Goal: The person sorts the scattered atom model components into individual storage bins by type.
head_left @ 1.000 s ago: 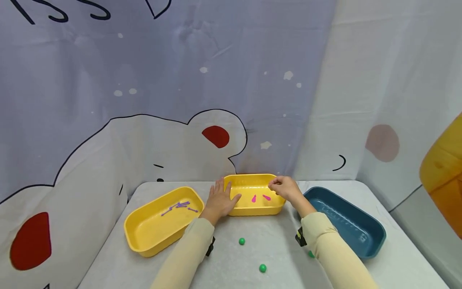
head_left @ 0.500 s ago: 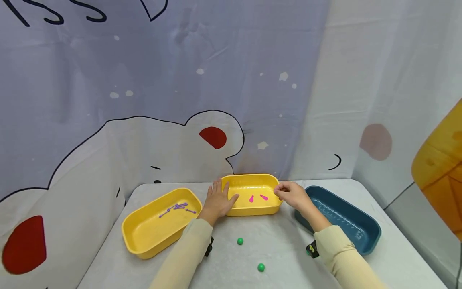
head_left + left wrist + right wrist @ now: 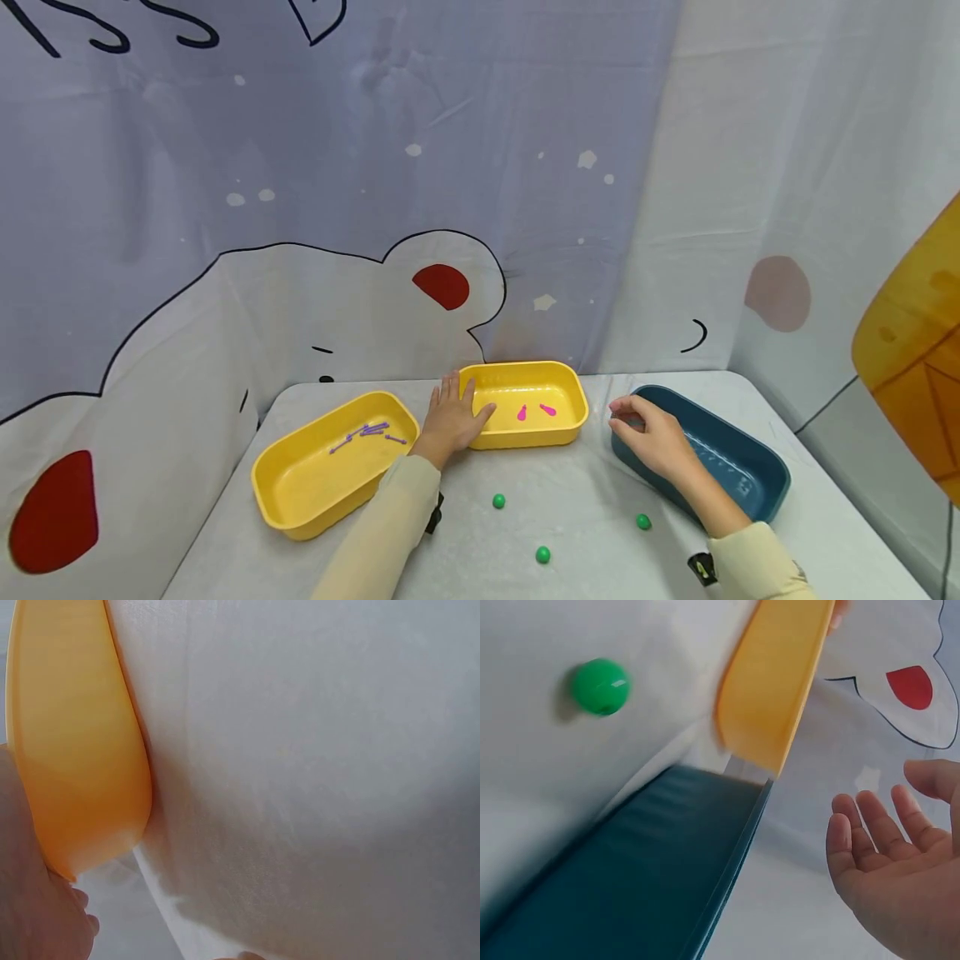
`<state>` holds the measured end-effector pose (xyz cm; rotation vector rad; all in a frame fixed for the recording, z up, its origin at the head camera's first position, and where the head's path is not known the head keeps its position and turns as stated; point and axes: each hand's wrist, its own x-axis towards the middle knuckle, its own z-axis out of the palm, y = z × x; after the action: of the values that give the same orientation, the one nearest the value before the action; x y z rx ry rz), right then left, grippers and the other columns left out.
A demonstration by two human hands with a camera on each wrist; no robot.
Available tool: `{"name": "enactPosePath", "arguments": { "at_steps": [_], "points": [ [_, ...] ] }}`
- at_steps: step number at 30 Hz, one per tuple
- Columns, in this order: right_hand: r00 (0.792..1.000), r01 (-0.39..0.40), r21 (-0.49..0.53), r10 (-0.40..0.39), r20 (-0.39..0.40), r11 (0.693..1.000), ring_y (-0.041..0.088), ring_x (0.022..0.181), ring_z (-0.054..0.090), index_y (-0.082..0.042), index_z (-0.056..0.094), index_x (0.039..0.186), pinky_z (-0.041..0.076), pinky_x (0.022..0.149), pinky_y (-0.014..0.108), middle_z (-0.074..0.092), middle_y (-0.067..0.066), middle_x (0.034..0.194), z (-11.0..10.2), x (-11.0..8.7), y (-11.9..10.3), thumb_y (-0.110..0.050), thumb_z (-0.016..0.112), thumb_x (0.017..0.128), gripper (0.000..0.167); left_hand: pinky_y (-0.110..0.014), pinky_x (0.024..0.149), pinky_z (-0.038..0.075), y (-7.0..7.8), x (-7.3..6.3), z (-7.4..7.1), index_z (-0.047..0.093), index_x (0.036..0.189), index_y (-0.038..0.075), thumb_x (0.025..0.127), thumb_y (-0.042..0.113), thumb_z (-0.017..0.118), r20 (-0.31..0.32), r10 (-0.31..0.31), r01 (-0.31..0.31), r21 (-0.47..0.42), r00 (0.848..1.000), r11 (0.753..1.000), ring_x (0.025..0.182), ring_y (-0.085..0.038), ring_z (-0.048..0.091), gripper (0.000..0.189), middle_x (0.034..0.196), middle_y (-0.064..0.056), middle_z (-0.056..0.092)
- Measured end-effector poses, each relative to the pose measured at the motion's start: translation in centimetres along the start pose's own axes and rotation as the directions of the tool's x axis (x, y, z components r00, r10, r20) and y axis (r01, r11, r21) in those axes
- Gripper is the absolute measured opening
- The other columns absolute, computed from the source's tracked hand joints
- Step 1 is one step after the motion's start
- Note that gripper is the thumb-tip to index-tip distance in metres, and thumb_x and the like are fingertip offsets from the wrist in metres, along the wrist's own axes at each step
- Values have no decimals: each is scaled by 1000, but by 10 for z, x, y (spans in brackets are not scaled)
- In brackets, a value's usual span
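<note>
My left hand [image 3: 452, 421] lies over the left end of the middle yellow tray [image 3: 528, 437], fingers spread and straight against its rim. Two small pink pieces [image 3: 548, 410], each with a thick end and a thin end, lie inside that tray. My right hand [image 3: 651, 435] hovers over the near left side of the dark blue tray [image 3: 742, 483]. Its fingers are loosely bent, and in the right wrist view nothing shows between them. A green ball [image 3: 601, 687] sits on the table in that view, apart from the hand.
An angled yellow tray [image 3: 300, 500] on the left holds several thin purple sticks [image 3: 375, 429]. Three green balls lie on the white table [image 3: 585, 508] in front, one green ball [image 3: 543, 554] closest to me. A printed cloth [image 3: 360, 167] hangs behind.
My right hand has moved right, from the right end of the middle yellow tray to over the blue tray, uncovering a green ball. The left hand stays on the yellow rim.
</note>
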<state>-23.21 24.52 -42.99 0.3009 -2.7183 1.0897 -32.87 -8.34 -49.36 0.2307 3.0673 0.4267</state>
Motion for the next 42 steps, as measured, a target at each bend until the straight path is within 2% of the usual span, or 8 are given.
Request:
{"name": "enactPosePath", "arguments": {
  "at_steps": [4,12,20,28,35,42],
  "points": [
    [999,40,-20,-41,-22,999,34,115,64,-6,63,128,54,94,51,67,14,126,-8,-15,4,-18,67,99,32,-49,127,2,-1,0,0,19,163,14,101,69,27,4,-9,9,-5,1000,1000,157,-34,1,83,170,-17,3],
    [993,83,-112,-92,-80,990,42,118,59,-5,62,130,51,92,60,63,19,131,-21,-40,18,-17,68,98,35,-49,127,1,0,4,3,17,164,16,100,70,28,27,-32,32,1,999,999,157,-33,-1,84,170,-16,1],
    [979,110,-189,-139,-148,976,46,127,45,-3,62,129,38,95,67,56,24,136,-31,-54,33,-14,70,95,37,-49,127,2,0,6,3,20,163,15,102,67,31,2,-23,24,-6,1000,1000,157,-32,1,81,170,-16,4],
    [980,70,-220,-108,-167,973,59,140,28,1,42,149,25,101,81,43,36,146,-47,-74,57,-16,72,95,63,-49,127,3,-2,4,4,20,163,13,103,64,30,-14,0,0,1,1000,1000,157,-32,2,80,170,-17,5],
    [974,47,-271,-104,-203,961,58,147,10,4,26,156,8,113,77,29,40,153,-57,-87,80,-17,67,98,74,-48,127,3,-1,2,4,22,162,13,103,63,32,-38,5,-6,-27,999,1000,157,-32,4,78,170,-17,8],
    [988,-56,-309,8,-155,949,59,147,-5,4,13,159,5,108,81,14,41,158,-59,-95,90,-32,57,104,80,-49,127,7,-4,6,8,25,162,12,103,60,38,-63,-7,1,-91,998,996,157,-32,7,78,169,-16,11]
  ]
}}
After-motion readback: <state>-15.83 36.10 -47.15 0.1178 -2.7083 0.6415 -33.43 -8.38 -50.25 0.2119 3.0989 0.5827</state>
